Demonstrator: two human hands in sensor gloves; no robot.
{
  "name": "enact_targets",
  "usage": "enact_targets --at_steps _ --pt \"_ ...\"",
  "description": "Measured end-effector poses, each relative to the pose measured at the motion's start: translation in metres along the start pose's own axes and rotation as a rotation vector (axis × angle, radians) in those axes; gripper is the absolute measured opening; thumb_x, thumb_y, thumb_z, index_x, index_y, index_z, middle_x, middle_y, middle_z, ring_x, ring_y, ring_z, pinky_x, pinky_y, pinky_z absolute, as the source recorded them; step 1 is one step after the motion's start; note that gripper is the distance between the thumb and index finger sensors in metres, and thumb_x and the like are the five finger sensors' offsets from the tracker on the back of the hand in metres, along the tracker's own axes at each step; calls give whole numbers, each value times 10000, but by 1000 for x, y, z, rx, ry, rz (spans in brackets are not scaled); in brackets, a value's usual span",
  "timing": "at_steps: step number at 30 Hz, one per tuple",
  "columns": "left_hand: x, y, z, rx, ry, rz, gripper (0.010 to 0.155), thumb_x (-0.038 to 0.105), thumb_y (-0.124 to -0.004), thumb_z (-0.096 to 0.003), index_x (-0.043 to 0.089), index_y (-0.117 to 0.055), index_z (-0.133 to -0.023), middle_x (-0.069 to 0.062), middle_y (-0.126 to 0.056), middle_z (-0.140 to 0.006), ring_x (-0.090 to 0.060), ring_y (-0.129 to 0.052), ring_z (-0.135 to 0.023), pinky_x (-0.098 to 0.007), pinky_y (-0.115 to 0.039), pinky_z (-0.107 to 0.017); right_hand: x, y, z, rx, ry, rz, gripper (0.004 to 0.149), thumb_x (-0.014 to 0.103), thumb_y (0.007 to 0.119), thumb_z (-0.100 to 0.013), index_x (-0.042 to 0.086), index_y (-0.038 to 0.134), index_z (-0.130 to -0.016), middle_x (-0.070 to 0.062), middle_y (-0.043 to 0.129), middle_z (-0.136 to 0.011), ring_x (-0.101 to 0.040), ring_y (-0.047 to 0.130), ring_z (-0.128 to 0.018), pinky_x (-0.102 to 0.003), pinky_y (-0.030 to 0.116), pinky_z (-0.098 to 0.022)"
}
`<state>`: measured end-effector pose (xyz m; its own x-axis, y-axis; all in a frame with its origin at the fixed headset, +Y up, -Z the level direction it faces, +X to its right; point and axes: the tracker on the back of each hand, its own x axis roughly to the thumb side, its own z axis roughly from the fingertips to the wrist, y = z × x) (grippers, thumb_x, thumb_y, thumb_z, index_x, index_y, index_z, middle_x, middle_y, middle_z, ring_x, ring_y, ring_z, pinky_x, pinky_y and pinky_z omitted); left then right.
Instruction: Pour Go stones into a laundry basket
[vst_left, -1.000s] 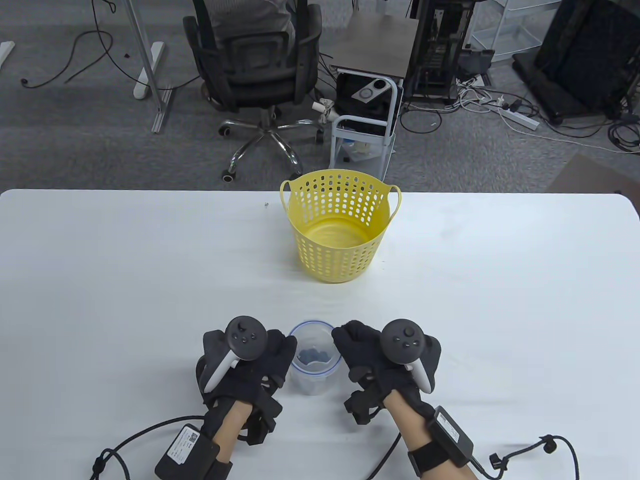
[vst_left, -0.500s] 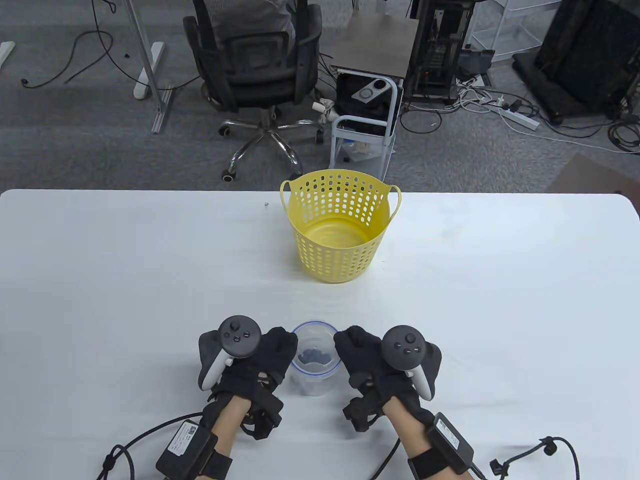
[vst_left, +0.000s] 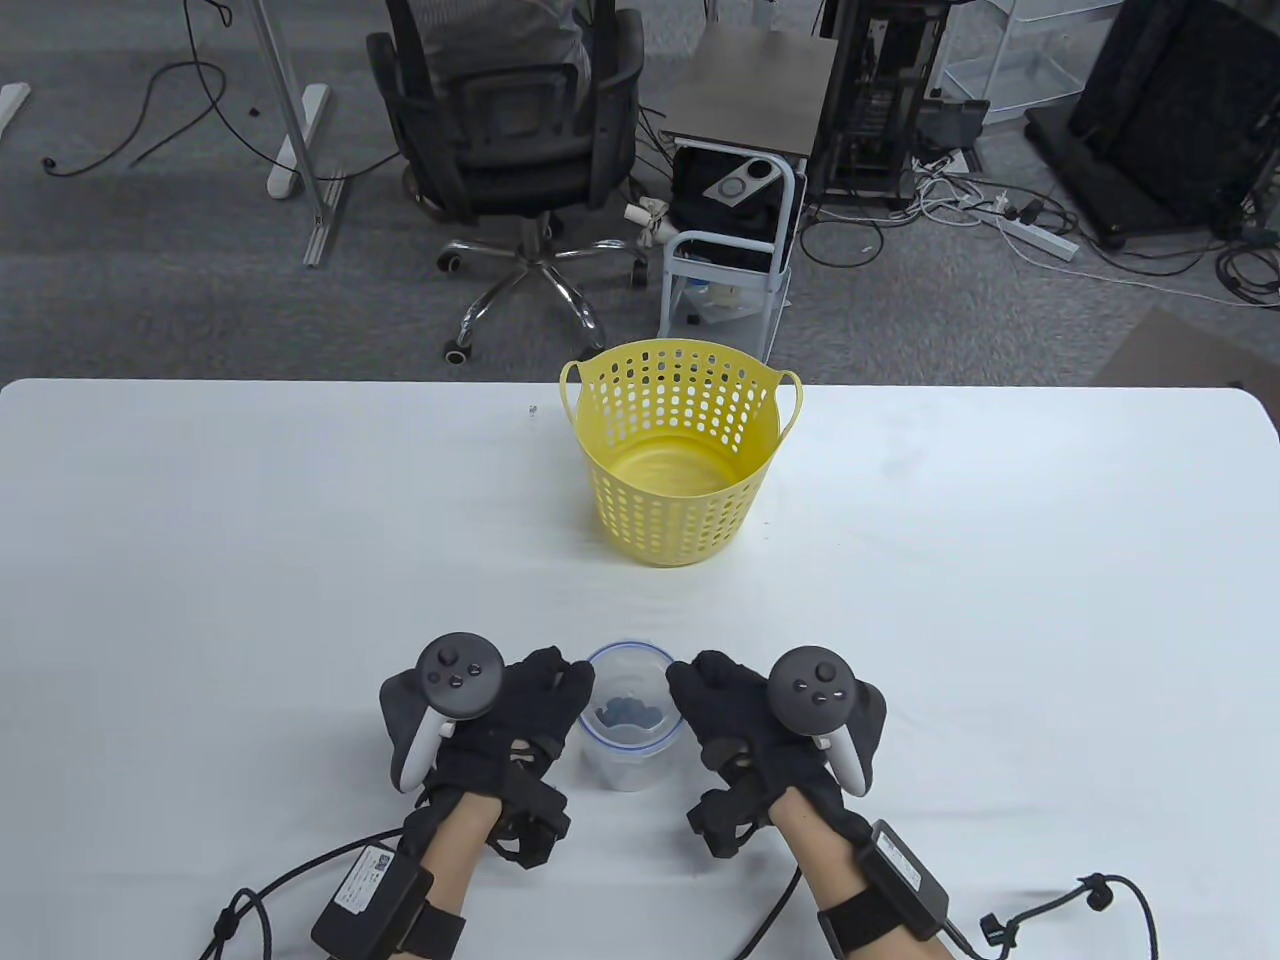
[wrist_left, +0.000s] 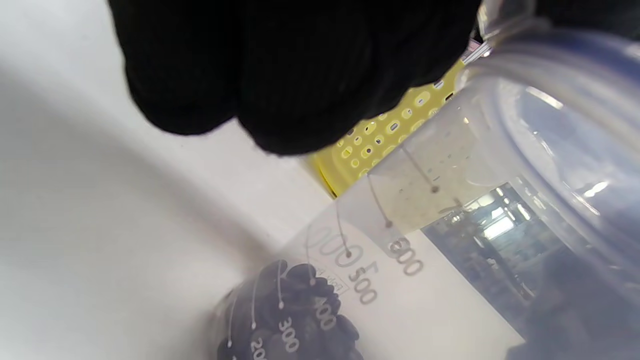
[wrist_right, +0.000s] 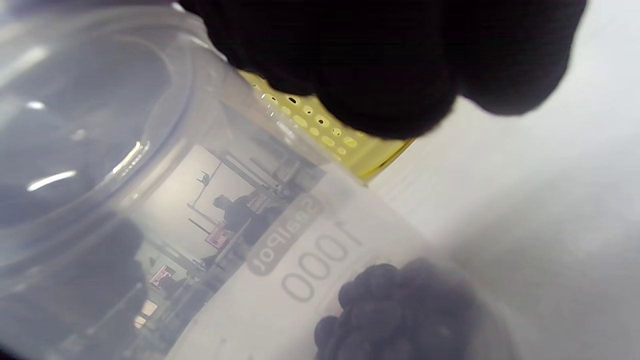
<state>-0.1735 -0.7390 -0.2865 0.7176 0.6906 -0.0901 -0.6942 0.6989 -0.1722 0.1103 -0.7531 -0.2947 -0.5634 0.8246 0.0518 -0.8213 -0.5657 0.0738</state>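
Table view gives us the wide scene: a yellow perforated plastic laundry basket (vst_left: 680, 455) stands upright at the upper middle of the white table (vst_left: 200, 560), its mouth facing up, and bare tabletop lies between it and a clear plastic measuring cup (vst_left: 630, 720) standing upright near the lower middle of the frame. Beyond the table's far edge we see a black office chair (vst_left: 510, 130) and a small rolling cart (vst_left: 735, 200) on the grey carpet.

Our left hand (vst_left: 490, 720) sits just beside the cup's left wall and our right hand (vst_left: 770, 720) just beside its right wall; the fingers of both curl loosely, and we cannot tell whether they touch the cup.

Only the wrist views show the detail: the left wrist view reveals printed volume marks on the cup and black Go stones (wrist_left: 295, 320) heaped at its bottom, while the right wrist view shows "1000" on the wall.
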Motion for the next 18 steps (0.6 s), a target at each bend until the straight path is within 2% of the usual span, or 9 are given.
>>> enact_targets --at_steps 3,5,7,11,14,18 --pt "0 1 2 35 -25 -48 811 829 -624 -406 301 -548 -1017 15 -763 -946 -205 -959 -663 -449 -817 -540 -2 -5 -2 -42 -5 -97 677 711 701 -452 162 791 -836 -113 915 -734 -402 955 -583 -616 753 -500" --pt "4 4 4 24 -44 -31 937 872 -635 -379 289 -407 -1077 -30 -635 -1056 -250 -889 -789 -478 -775 -596 -1 -8 -5 -42 4 -131 712 708 720 -448 144 752 -882 -145 873 -796 -444 917 -637 -639 723 -519" --pt "9 5 6 -23 -71 -44 1017 883 -657 -375 276 -273 -1095 -60 -510 -1123 -294 -800 -893 -494 -735 -635 3 -10 -8 -54 2 -114 735 708 736 -444 142 719 -913 -156 835 -845 -465 893 -673 -644 712 -531" --pt "19 0 9 -140 -105 -112 1128 881 -735 -364 271 -105 -1074 -85 -362 -1175 -357 -672 -998 -533 -679 -678 10 -10 -17 4 13 -94 760 699 756 -448 135 683 -952 -178 786 -916 -491 858 -724 -649 700 -545" --pt "22 -6 8 -261 -103 -156 1167 857 -781 -373 267 -39 -1054 -93 -293 -1189 -384 -617 -1031 -552 -647 -698 10 -6 -21 52 34 -60 755 674 776 -456 130 666 -968 -183 773 -933 -497 847 -740 -654 691 -553" --pt "21 -6 6 -293 -86 -142 1159 825 -800 -386 262 -38 -1054 -94 -300 -1191 -393 -612 -1034 -564 -634 -702 6 -3 -20 61 54 6 736 630 816 -453 129 664 -970 -177 769 -941 -500 842 -750 -659 684 -558"
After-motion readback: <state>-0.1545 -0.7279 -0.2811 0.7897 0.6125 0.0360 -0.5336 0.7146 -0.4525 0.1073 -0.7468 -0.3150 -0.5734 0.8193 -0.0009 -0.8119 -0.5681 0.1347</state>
